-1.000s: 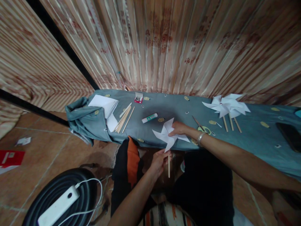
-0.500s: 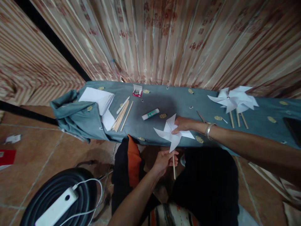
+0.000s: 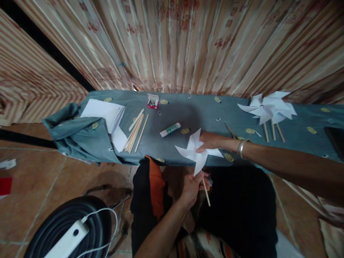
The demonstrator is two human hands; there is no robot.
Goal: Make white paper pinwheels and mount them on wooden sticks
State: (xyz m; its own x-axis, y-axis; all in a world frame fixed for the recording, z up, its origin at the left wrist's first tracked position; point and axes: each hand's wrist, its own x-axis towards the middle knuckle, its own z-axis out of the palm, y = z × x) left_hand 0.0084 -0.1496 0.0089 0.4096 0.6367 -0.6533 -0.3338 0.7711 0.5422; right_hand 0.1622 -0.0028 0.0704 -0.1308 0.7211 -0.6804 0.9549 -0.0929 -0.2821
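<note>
A white paper pinwheel (image 3: 197, 152) lies over the near edge of the grey-blue cloth-covered table (image 3: 199, 114). My right hand (image 3: 208, 141), with a metal bangle on the wrist, pinches the pinwheel at its centre. Below the table edge my left hand (image 3: 192, 186) is closed round a thin wooden stick (image 3: 206, 191), which tilts down to the right under the pinwheel's lowest blade.
On the table lie a stack of white paper (image 3: 104, 113), a bundle of wooden sticks (image 3: 135, 132), a glue stick (image 3: 170, 129), a small open box of pins (image 3: 152, 101), scissors (image 3: 231, 132) and finished pinwheels (image 3: 267, 107) at the right. A black hose coil (image 3: 66, 229) with a white power strip (image 3: 63, 240) sits on the floor.
My left hand has dropped a little and turned the stick from upright to slanting down-right. My right hand stays on the pinwheel's centre. The view has shifted slightly.
</note>
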